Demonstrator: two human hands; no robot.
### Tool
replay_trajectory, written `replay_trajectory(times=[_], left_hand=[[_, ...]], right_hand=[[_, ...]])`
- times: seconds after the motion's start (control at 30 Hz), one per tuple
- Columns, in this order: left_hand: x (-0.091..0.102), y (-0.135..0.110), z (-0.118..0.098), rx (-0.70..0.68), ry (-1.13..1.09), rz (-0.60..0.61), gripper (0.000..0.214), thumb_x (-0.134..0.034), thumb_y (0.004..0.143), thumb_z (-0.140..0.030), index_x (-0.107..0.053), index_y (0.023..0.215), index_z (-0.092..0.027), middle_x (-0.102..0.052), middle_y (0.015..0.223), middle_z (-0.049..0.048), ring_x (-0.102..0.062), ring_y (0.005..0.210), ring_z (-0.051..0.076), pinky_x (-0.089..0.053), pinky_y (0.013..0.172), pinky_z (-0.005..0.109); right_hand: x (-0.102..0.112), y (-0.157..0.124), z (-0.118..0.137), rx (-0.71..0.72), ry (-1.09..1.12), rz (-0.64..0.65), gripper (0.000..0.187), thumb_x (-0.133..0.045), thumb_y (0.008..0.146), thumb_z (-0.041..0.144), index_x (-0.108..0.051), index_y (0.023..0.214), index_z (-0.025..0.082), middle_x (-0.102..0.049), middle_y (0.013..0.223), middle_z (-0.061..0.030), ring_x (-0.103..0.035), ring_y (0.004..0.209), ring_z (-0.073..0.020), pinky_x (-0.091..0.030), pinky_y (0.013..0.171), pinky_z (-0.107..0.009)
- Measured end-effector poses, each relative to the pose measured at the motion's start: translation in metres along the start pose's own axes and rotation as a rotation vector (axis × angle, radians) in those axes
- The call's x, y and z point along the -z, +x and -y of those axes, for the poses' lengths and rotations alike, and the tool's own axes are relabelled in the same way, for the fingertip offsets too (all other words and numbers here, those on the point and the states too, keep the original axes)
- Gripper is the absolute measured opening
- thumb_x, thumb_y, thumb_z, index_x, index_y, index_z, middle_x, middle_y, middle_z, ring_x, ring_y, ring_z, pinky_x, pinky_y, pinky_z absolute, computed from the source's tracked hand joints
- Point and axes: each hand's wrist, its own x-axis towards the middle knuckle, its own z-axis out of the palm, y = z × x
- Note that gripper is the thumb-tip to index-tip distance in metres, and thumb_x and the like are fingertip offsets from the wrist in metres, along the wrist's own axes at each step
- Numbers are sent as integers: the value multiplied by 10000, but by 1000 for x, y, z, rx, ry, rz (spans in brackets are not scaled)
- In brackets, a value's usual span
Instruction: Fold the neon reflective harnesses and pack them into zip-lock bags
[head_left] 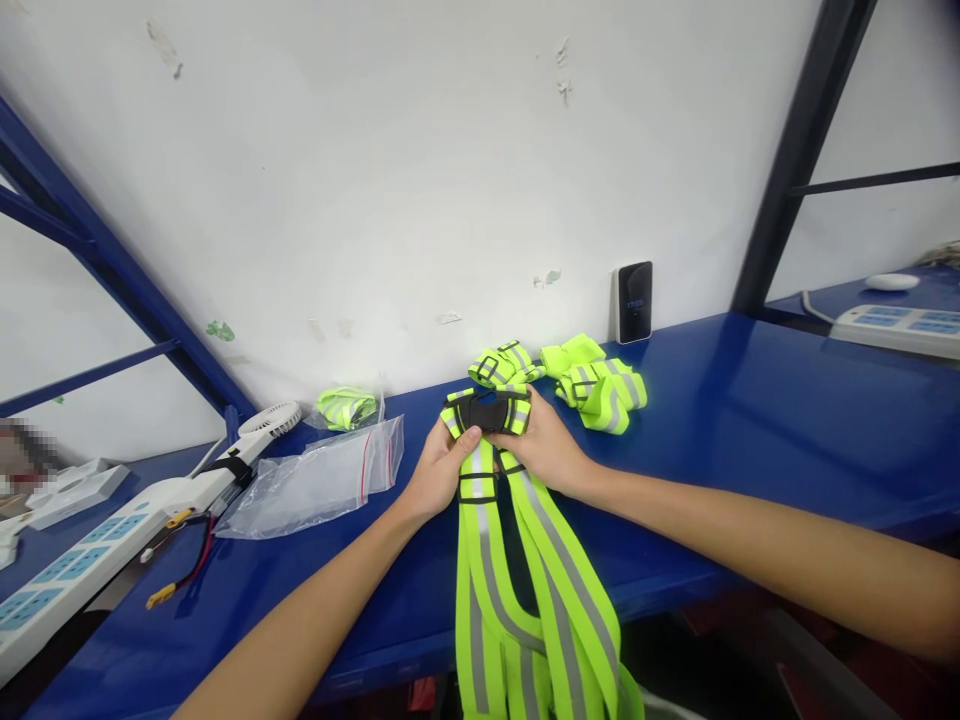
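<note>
My left hand [439, 470] and my right hand [544, 445] together grip the top of a neon-yellow reflective safety vest [517, 590], pinching its black plastic buckle [487, 410] between them. Grey reflective strips run down the vest's long straps, which hang over the front edge of the blue table [750, 430]. Just beyond my hands lie folded neon vests [596, 390], and another bundle [501, 365] sits closer to my fingertips. Left of my left hand is a flat clear plastic bag [315, 482], with a bagged neon vest [346, 408] behind it.
A white power strip [82, 570] with blue switches lies at the left, with a small white fan [270, 420] and wires with a yellow connector [169, 592] near it. A black device [634, 302] leans on the wall. Another power strip [900, 330] sits at the right.
</note>
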Motion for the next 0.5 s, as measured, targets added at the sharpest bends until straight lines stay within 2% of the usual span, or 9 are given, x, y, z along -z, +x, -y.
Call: replay_trajectory(times=[0.07,0.17,0.23,0.37,0.5], left_hand=[[-1,1,-2,-51,24,-30,442,-718,791,-429,-534,1119,-197,-707,1048,91,-706,885,255,-565,789,396],[0,4,-1,-209,74,-100,415,-741,781,-359,-548,1108,-192,-689,1109,77,-666,1028,237,-521,912,366],[1,7,1,-265,96,-141,419,-749,775,-328,-557,1120,-189,-677,1143,81,-636,1097,235,-492,964,364],[4,10,0,-248,81,-202,408,-779,733,-309,-573,1062,-186,-693,1086,74,-667,1019,236,-511,932,391],[5,10,-2,-242,71,-232,383,-786,721,-296,-554,1008,-191,-694,1007,44,-679,926,206,-530,887,372]], right_hand=[[-1,-3,5,-43,70,26,394,-699,667,129,-570,1036,182,-691,1057,-59,-636,1002,-232,-483,904,-379],[-4,-6,11,-124,204,71,352,-674,693,154,-596,1035,179,-709,1006,-46,-643,993,-232,-487,904,-372],[-5,-7,14,-189,282,63,291,-628,707,153,-609,996,181,-713,946,-31,-655,936,-225,-494,871,-360],[-3,-5,16,-310,385,75,283,-565,691,112,-616,957,193,-701,824,4,-660,798,-203,-502,791,-340],[2,1,13,-372,473,170,327,-651,668,88,-608,971,205,-699,795,16,-655,735,-181,-511,787,-340]])
